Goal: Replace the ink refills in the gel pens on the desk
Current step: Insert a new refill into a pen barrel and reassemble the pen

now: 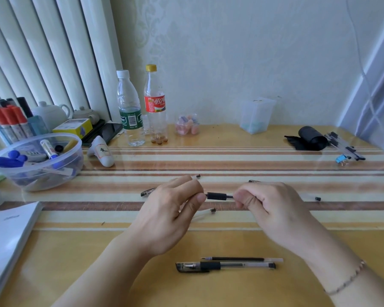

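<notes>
The table carries the whole job spread out across its striped cloth, and judging by how the pieces lie, the work is somewhere in the middle rather than near either end. Nearest the person lies an assembled gel pen with its cap on, and just beyond it, almost touching, a loose refill — whether that one is fresh or spent I cannot tell. Further out, clear pen pieces are scattered around the hands: a cap or capped end poking out to the left of the left hand, a clear tube just under it, another clear piece to the right and a dark-tipped end behind; these look like barrels and caps waiting to be put back together. More pens lie in a bundle at the far right edge, seemingly untouched. Above the middle of the cloth, the left hand pinches one end of the pen section with the black grip between thumb and curled fingers, while the right hand has its fingers curled round the other end, where a thin dark rod runs into the fist. My reading is that a refill is being drawn out of or fed into this grip section — so at least this pen, and probably several more, remain to be finished.
</notes>
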`<state>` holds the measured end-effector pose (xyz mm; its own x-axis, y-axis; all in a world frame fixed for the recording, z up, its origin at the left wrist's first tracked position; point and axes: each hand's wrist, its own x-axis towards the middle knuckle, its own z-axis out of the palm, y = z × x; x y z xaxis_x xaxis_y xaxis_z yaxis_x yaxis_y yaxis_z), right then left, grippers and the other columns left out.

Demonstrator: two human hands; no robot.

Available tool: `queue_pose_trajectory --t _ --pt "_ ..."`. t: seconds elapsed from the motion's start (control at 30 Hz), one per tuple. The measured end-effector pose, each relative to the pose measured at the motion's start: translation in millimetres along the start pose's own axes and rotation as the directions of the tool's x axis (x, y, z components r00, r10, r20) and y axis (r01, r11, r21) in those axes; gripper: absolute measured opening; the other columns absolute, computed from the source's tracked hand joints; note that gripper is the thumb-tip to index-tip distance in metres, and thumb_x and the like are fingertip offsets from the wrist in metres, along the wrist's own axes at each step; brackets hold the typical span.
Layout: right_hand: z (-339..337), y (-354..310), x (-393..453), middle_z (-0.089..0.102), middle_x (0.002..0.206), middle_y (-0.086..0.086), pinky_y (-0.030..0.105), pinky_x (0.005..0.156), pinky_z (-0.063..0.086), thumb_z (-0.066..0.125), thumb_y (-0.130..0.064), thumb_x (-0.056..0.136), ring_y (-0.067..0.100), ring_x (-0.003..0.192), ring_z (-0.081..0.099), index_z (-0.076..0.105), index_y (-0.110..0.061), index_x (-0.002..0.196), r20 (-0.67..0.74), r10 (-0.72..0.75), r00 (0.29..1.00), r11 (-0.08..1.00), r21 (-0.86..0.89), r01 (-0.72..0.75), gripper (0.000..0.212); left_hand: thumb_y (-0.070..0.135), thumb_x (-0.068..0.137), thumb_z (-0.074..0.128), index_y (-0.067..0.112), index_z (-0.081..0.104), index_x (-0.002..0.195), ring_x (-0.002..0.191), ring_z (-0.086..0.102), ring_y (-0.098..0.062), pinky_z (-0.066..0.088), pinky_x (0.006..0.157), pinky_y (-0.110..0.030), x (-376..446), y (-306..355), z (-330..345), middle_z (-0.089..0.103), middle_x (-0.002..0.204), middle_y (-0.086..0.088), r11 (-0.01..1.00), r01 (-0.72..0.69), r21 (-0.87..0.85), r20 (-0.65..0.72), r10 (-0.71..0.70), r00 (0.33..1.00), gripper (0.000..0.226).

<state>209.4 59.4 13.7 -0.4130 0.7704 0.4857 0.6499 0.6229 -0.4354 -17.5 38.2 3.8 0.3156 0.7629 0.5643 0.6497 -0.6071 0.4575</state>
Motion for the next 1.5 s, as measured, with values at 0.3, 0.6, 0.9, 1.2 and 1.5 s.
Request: queue_pose_trajectory --t 0.3,0.6,0.9,1.2,1.5 --pt "3.8 -10.4 0.1 0.059 0.075 -0.026 0.018 0.054 0.046 0.055 -0.065 0.078 -0.001 0.064 0.058 0.063 -0.034 0.090 -0.143 -0.016 0.990 1.000 0.019 0.019 0.034 0.040 0.099 0.039 0.013 0.035 0.065 0.055 0.031 -0.008 0.026 0.050 -0.020 0.8 -0.3 1.3 0.032 0.059 0.009 0.976 0.111 -0.190 -0.005 -0.114 0.993 0.043" --pt "7.6 -5.7 -0.7 0.054 0.072 -0.027 0.018 0.047 0.036 0.062 -0.044 0.085 0.005 0.052 0.047 0.047 -0.032 0.086 -0.019 0.004 1.000 1.000 0.016 -0.003 0.019 0.037 0.096 0.042 0.007 0.045 0.064 0.056 0.035 -0.011 0.028 0.052 -0.019 1.1 -4.5 -2.7 0.041 0.059 -0.004 0.972 0.101 -0.214 -0.056 -0.116 0.992 0.044" --pt "2.7 -0.6 1.1 0.068 0.089 -0.023 0.028 0.062 0.055 0.049 -0.054 0.086 0.000 0.080 0.066 0.067 -0.033 0.098 -0.027 0.000 1.000 0.999 -0.042 -0.001 0.030 0.019 0.084 0.046 0.021 0.055 0.067 0.052 0.039 -0.005 0.031 0.048 -0.013 2.7 -9.8 -6.8 0.049 0.057 0.005 0.950 0.214 -0.229 -0.138 -0.249 0.959 0.020" --pt "-8.0 7.8 2.4 0.066 0.088 -0.029 0.027 0.066 0.055 0.055 -0.051 0.084 -0.005 0.083 0.063 0.065 -0.038 0.095 0.003 0.053 0.999 0.990 -0.130 -0.052 0.020 0.028 0.092 0.058 0.022 0.067 0.083 0.053 0.047 -0.001 0.034 0.054 -0.007 4.0 -7.8 -6.5 0.056 0.063 0.017 0.954 0.187 -0.234 -0.189 -0.233 0.954 0.013" --pt "0.4 -4.4 1.0 0.063 0.081 -0.027 0.017 0.056 0.043 0.056 -0.049 0.084 -0.009 0.068 0.055 0.064 -0.037 0.093 -0.007 -0.031 0.999 0.990 -0.139 0.030 0.017 0.017 0.079 0.077 0.025 0.077 0.089 0.061 0.051 0.022 0.034 0.060 0.003 -0.8 -1.0 2.7 0.067 0.077 0.029 0.985 0.136 -0.106 -0.158 -0.152 0.976 0.013"
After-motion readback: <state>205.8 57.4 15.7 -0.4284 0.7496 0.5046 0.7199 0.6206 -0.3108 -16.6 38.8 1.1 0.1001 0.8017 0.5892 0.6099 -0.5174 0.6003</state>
